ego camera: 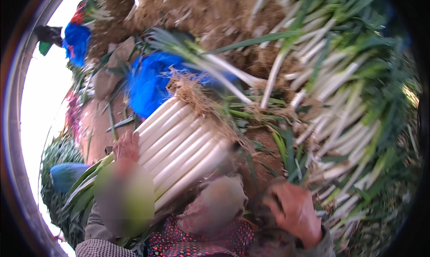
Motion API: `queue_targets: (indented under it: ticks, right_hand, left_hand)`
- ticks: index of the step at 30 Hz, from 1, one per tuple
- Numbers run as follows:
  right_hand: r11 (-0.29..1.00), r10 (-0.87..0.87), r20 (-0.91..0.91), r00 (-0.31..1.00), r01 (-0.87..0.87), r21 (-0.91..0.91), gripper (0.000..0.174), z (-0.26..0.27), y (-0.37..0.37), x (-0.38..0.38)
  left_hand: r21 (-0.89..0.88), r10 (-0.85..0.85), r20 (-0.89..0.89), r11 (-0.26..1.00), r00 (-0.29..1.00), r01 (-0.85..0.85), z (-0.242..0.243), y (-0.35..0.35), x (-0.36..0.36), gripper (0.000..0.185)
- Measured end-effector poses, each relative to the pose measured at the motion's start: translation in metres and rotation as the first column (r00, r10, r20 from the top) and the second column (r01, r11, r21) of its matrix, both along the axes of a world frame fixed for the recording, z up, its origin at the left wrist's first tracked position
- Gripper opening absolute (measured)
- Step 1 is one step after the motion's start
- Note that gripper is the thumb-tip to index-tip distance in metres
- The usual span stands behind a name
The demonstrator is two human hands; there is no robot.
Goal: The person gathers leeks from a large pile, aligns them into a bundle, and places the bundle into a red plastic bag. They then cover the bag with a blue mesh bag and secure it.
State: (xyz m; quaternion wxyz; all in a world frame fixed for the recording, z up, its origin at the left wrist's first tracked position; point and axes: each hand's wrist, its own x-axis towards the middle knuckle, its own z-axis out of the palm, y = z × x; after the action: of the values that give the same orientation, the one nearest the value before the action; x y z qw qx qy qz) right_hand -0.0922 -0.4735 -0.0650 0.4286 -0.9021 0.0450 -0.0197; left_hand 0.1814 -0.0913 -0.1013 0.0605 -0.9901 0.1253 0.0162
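A row of several leeks (pixel 181 136) with thick white shafts lies slantwise across my lap. Its brown roots (pixel 195 92) point up and away from me, while the green leaves (pixel 80 193) trail to the lower left. My left hand (pixel 126 148) grips the row at its left edge, and a blurred disc hides the wrist and part of the leaves. To the right of the row, apart from it, is my right hand (pixel 294 206) with curled fingers. Motion blur hides whether it holds anything. Two loose leeks (pixel 231 72) lie beyond the roots.
A long heap of leeks (pixel 336 122) curves along the right side. Blue plastic netting (pixel 147 85) lies beyond my left hand. Bare soil (pixel 97 129) shows at the left, with more root-covered soil (pixel 201 8) at the top. Leafy bundles (pixel 57 156) stand at far left.
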Motion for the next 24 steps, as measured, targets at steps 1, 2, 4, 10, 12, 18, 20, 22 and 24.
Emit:
queue_targets:
  ticks: [1, 2, 4, 10, 12, 18, 20, 22, 24]
  right_hand:
    - [0.995, 0.059, -0.134, 0.989, -0.07, -0.072, 0.018, 0.001, -0.005, 0.0]
    - [0.997, 0.036, -0.166, 0.986, -0.047, -0.063, 0.02, 0.007, -0.007, 0.005]
    - [0.997, 0.062, -0.153, 0.986, -0.067, -0.033, 0.031, -0.004, -0.022, 0.011]
    - [0.999, 0.048, -0.325, 0.944, -0.05, 0.002, 0.016, -0.031, -0.018, 0.066]
    - [0.994, 0.058, -0.351, 0.934, -0.022, 0.107, 0.015, -0.032, -0.01, 0.08]
    - [0.946, 0.229, -0.223, 0.947, -0.164, 0.279, 0.014, -0.008, 0.052, 0.119]
    - [0.939, 0.33, -0.279, 0.902, -0.282, 0.199, 0.015, 0.004, 0.063, 0.152]
    - [0.936, 0.351, -0.279, 0.894, -0.33, 0.12, 0.018, 0.008, 0.067, 0.192]
    - [0.942, 0.335, -0.159, 0.929, -0.331, 0.057, 0.029, -0.001, 0.072, 0.235]
  left_hand:
    - [0.043, 0.053, -0.007, 0.998, 0.999, -0.053, 0.0, -0.005, -0.003, 0.023]
    - [-0.057, 0.063, 0.043, 0.997, 0.997, -0.06, -0.003, -0.016, -0.005, 0.029]
    - [-0.035, 0.043, -0.026, 0.998, 0.999, -0.044, 0.006, -0.037, -0.005, 0.027]
    - [-0.088, -0.041, -0.061, 0.995, 0.997, 0.035, 0.009, -0.032, -0.002, 0.028]
    - [-0.084, -0.033, -0.063, 0.996, 0.997, 0.028, 0.021, -0.033, -0.006, 0.031]
    - [-0.166, -0.027, -0.116, 0.986, 0.993, 0.007, 0.024, -0.039, 0.0, 0.035]
    - [-0.174, -0.034, -0.159, 0.985, 0.987, 0.006, 0.013, -0.038, 0.002, 0.038]
    - [-0.161, -0.005, -0.182, 0.987, 0.983, -0.025, 0.022, -0.037, 0.001, 0.041]
    - [-0.142, 0.014, -0.191, 0.989, 0.982, -0.041, 0.026, -0.034, 0.0, 0.047]
